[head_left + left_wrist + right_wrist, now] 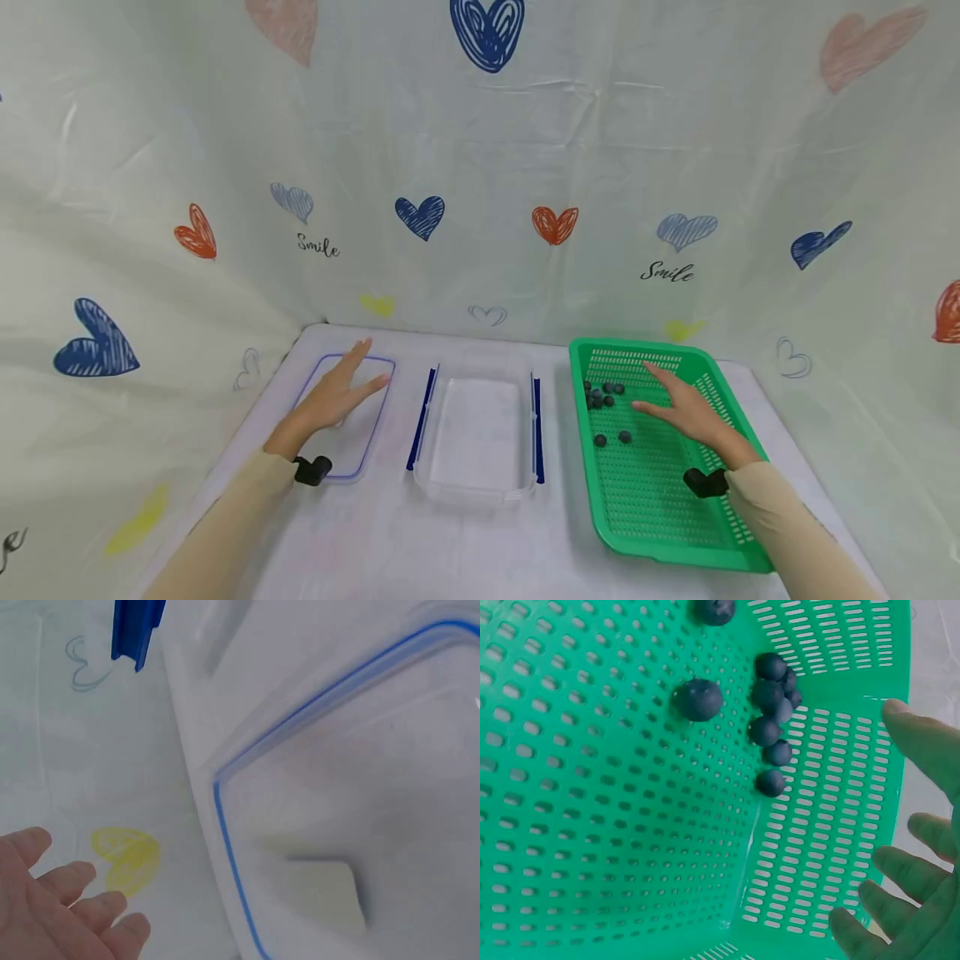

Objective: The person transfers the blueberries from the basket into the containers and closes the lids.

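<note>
My left hand hovers above a clear lid with a blue edge, fingers extended and holding nothing. A small pale square piece shows on that lid in the left wrist view. On the right, my right hand hangs over a green perforated basket, its fingers spread with nothing in them. Several blueberries cluster along one wall of the basket, and a single blueberry sits apart from them.
Between the hands stands a clear plastic container with blue side clips folded outward. All of it rests on a white-covered table. A pale curtain printed with hearts rises behind and at both sides.
</note>
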The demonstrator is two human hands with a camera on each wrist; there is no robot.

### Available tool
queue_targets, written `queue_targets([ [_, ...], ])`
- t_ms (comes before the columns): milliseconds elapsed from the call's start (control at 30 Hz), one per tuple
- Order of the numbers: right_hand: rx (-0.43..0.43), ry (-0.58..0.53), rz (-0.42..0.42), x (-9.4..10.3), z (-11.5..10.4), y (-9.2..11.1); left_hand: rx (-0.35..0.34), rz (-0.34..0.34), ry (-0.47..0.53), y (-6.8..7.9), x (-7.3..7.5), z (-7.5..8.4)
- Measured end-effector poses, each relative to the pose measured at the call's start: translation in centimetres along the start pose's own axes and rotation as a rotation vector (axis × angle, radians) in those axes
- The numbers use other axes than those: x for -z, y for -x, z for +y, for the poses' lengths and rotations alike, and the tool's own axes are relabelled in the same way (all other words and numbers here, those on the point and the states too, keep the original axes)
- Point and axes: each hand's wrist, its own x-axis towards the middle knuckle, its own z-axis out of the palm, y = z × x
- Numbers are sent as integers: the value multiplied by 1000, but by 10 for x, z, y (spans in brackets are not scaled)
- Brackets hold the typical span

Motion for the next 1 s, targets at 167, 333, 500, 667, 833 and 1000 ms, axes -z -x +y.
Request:
queue_targets([
  [167, 52, -48, 15, 1, 3, 1, 12, -26, 57, -2, -8, 8],
  [333, 84, -108, 7, -3, 6, 1, 33, -26, 131, -4, -17, 14],
  [500, 89, -169, -17, -8, 4, 0, 42, -31, 211, -6, -26, 17],
  [667, 91, -216, -63, -12, 3, -2, 62, -48, 276, -8, -33, 21],
  [833, 74, -234, -98, -15, 4, -4, 74, -70, 353, -12, -41, 25],
  [1000, 47, -274, -138, -20, 6, -5, 79, -100, 438, -17, -46, 26],
])
